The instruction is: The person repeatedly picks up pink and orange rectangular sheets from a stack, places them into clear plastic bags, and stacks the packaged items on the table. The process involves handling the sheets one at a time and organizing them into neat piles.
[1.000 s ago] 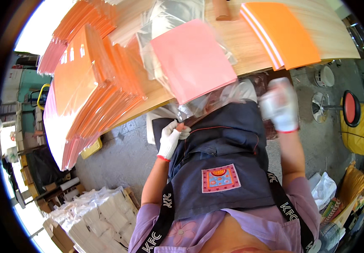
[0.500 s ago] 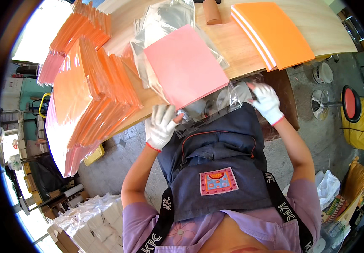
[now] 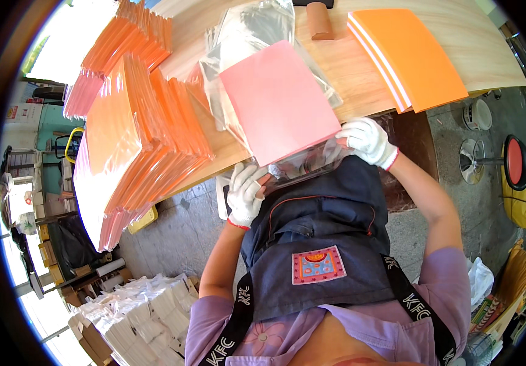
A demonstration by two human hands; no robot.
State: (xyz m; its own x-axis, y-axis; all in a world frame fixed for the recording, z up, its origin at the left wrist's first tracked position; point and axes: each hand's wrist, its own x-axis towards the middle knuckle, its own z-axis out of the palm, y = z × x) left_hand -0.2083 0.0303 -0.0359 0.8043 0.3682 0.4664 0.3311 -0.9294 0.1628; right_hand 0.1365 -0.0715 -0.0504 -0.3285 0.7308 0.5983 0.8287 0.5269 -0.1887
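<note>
A pink paper stack (image 3: 281, 104) lies on the near edge of the table, partly inside or on a clear plastic bag (image 3: 302, 163), whose loose end hangs past the edge above my lap. My left hand (image 3: 246, 195), in a white knit glove, has its fingers curled round the bag's left side by the pink corner. At the other side my right hand (image 3: 366, 141), gloved the same way, pinches the bag near the lower right pink corner. Behind the pink paper lie more clear bags (image 3: 245, 30). How far the paper sits within the bag is hard to make out.
Tall piles of bagged orange and pink sheets (image 3: 147, 140) stand on the left of the wooden table (image 3: 373, 67). Orange sheets with white edges (image 3: 409, 58) lie to the right, and a brown cylinder (image 3: 319, 21) at the back. White bundles (image 3: 141, 317) sit lower left; a red-seated stool (image 3: 516, 161) stands right.
My right hand has come in from the right to the bag's right corner, and its fingers have closed there. My left hand has shifted slightly and its fingers have curled onto the bag's edge.
</note>
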